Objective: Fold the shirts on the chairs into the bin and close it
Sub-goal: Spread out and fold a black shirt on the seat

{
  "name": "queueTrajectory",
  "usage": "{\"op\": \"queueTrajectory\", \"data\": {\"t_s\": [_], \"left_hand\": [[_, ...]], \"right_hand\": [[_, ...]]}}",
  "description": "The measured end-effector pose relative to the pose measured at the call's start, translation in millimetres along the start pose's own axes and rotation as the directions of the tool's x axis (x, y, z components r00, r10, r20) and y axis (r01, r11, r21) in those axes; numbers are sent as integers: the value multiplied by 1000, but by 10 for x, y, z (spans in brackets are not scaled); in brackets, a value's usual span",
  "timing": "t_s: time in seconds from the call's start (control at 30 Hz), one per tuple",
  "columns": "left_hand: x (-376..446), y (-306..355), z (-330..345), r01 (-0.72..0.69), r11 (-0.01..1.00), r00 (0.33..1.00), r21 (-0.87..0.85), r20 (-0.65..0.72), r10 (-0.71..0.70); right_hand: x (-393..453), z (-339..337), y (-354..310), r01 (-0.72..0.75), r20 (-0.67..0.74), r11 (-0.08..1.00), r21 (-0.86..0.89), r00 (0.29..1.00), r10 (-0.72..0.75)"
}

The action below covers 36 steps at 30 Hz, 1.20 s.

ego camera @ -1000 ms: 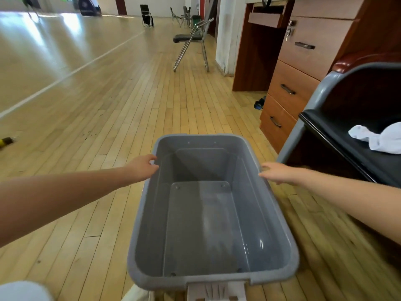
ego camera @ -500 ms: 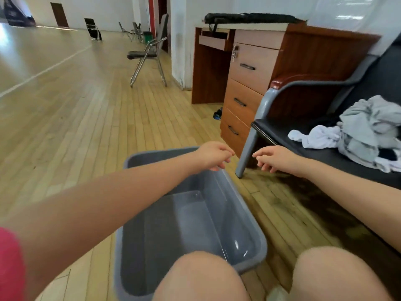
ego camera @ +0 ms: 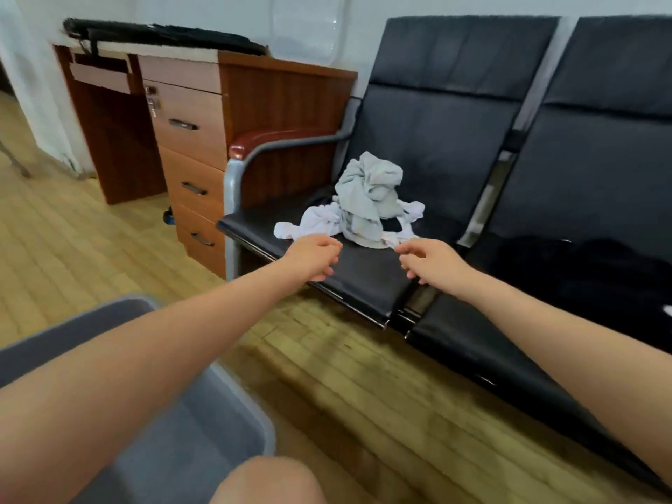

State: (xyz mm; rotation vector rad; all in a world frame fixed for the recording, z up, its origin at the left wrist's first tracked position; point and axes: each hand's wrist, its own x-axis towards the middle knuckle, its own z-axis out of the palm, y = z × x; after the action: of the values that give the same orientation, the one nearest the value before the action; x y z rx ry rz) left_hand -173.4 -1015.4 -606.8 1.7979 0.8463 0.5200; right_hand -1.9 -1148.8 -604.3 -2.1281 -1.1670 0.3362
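Hands (ego camera: 367, 258) apart, shirts (ego camera: 363, 203) just beyond

My left arm hides much of the bin (ego camera: 232, 412), cut off at the lower edge; the frame is motion-blurred.

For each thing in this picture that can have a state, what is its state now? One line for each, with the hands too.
Grey shirt: crumpled, on top of the pile on the chair seat.
White shirt: unfolded, spread beside and under the grey one.
Grey bin: open, no lid on it, on the floor.
Desk drawers: closed.
Left hand: fingers loosely curled, holding nothing, just short of the pile.
Right hand: fingers loosely curled, holding nothing.
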Motion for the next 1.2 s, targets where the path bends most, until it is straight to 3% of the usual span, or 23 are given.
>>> {"op": "queueTrajectory", "data": {"t_s": [0.17,0.4,0.57,0.73,0.83,0.9,1.0,1.1,1.2], "left_hand": [[155,471,1075,-45,999,989,-16,140,47],[218,1041,2497,-195,981,941,-19,278,192],[285,1027,3046,-205,977,946,-60,245,214],[614,915,3186,-155,983,957,-94,233,173],[739,965,3251,-45,975,940,-217,321,115],[733,1003,3313,-13,967,926,-256,361,108],[757,1039,3343,0,959,918,-285,381,113],[728,1105,3242,2,929,922,-370,361,141],[508,1324,3038,38,822,895,-568,386,225]], "right_hand": [[-319,-1037,876,-87,-258,995,-38,963,75],[-809,-2247,1799,-159,-557,987,-3,820,131],[-939,-2240,2125,-249,-546,959,-134,827,139],[-915,-1827,2124,-136,-586,955,-263,809,-46],[-786,-1637,2099,-115,-483,889,-443,866,-128],[-693,-1643,2177,-158,-387,844,-513,920,-63],[-705,-1763,2203,-104,-390,939,-328,920,-35],[-896,-1914,2116,-77,-569,996,-34,821,44],[-1109,-2104,2001,-47,-653,986,161,744,143]]}}
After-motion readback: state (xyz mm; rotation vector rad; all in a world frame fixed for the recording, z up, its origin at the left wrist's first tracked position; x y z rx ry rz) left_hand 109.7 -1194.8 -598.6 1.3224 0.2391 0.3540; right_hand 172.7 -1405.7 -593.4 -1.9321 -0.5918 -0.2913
